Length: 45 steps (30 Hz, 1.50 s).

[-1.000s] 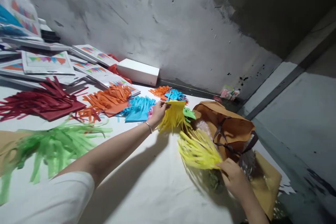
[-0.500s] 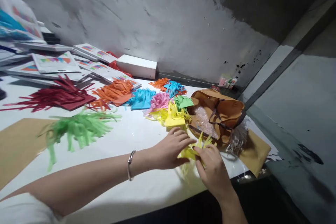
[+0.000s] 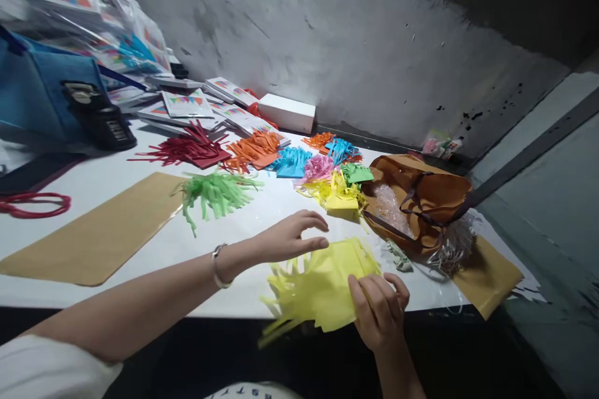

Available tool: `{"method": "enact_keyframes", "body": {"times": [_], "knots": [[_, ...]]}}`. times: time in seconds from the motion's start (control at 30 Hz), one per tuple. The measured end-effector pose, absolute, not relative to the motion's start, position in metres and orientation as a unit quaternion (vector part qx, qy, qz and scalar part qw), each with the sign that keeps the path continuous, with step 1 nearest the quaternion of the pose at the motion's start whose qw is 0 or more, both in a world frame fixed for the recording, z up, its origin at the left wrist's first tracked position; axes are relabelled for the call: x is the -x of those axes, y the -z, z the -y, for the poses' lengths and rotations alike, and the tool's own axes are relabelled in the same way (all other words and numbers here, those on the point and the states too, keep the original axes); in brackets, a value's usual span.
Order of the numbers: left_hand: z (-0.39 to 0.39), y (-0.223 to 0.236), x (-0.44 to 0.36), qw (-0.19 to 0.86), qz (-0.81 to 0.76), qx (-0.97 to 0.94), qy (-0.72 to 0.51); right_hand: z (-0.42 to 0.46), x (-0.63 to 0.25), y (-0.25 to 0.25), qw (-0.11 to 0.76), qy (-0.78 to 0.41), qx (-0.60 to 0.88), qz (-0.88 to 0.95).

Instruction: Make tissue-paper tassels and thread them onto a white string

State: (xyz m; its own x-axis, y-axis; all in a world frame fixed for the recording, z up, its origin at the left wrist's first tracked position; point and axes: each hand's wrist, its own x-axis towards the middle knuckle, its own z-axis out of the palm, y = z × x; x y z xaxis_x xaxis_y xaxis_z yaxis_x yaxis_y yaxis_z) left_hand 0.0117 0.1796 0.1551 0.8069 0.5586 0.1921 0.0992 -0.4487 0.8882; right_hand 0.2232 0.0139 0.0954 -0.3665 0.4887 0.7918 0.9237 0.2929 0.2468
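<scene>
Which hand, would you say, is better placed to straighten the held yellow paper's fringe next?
Probably the left hand: it looks open, close to the fringe, while the right hand holds the opposite edge of the yellow paper.

Fringe [image 3: 330, 280] in right hand [image 3: 380, 307]; perhaps paper

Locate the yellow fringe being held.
In the head view, the yellow fringe is at lower centre, held by the right hand, below the left hand.

One head-worn camera is looking forward and down from near behind and above the fingers [image 3: 373, 297], facing the scuffed grey wall [image 3: 281, 43] beyond them.
</scene>
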Motion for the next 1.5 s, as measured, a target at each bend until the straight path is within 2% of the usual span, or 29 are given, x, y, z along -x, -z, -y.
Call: {"method": "enact_keyframes", "body": {"times": [0.1,0.2,0.27,0.37,0.47,0.53,0.63,0.73,0.9,0.97,1.03,1.1,1.13,1.27,1.5], "knots": [[-0.188,-0.143,-0.026,0.608,-0.185,-0.765,-0.108,-0.008,-0.222,-0.089,0.323,0.355,0.463,0.745],[-0.178,-0.123,-0.033,0.679,-0.161,-0.712,-0.079,-0.007,-0.224,-0.081,0.339,0.332,0.484,0.735],[-0.162,-0.106,-0.037,0.775,-0.155,-0.609,-0.063,-0.008,-0.227,-0.075,0.344,0.323,0.512,0.717],[-0.13,-0.083,-0.046,0.903,-0.097,-0.418,0.032,-0.015,-0.236,-0.07,0.315,0.318,0.547,0.707],[-0.102,-0.075,-0.06,0.941,-0.037,-0.326,0.083,-0.022,-0.252,-0.076,0.284,0.311,0.561,0.713],[-0.092,-0.079,-0.066,0.95,-0.048,-0.305,0.036,-0.021,-0.267,-0.087,0.268,0.323,0.573,0.704],[-0.095,-0.091,-0.06,0.946,-0.087,-0.313,-0.02,-0.013,-0.284,-0.104,0.255,0.409,0.589,0.649],[-0.117,-0.096,-0.03,0.916,-0.151,-0.369,-0.037,-0.01,-0.277,-0.102,0.249,0.429,0.598,0.629],[-0.167,-0.087,0.057,0.768,-0.359,-0.528,-0.055,-0.037,-0.219,-0.047,0.217,0.249,0.582,0.743],[-0.178,-0.081,0.089,0.634,-0.441,-0.632,-0.059,-0.05,-0.196,-0.024,0.214,0.204,0.565,0.77],[-0.179,-0.076,0.108,0.443,-0.495,-0.739,-0.112,-0.059,-0.179,-0.01,0.217,0.159,0.555,0.787],[-0.169,-0.069,0.111,0.271,-0.465,-0.824,-0.179,-0.064,-0.171,-0.005,0.221,0.12,0.553,0.794],[-0.162,-0.065,0.106,0.221,-0.417,-0.859,-0.196,-0.066,-0.169,-0.004,0.223,0.103,0.553,0.796],[-0.131,-0.046,0.065,0.177,-0.238,-0.943,-0.154,-0.061,-0.175,-0.006,0.233,0.052,0.547,0.802],[-0.13,-0.027,0.042,0.224,-0.237,-0.929,-0.176,-0.033,-0.198,-0.011,0.268,0.038,0.537,0.799]]}}
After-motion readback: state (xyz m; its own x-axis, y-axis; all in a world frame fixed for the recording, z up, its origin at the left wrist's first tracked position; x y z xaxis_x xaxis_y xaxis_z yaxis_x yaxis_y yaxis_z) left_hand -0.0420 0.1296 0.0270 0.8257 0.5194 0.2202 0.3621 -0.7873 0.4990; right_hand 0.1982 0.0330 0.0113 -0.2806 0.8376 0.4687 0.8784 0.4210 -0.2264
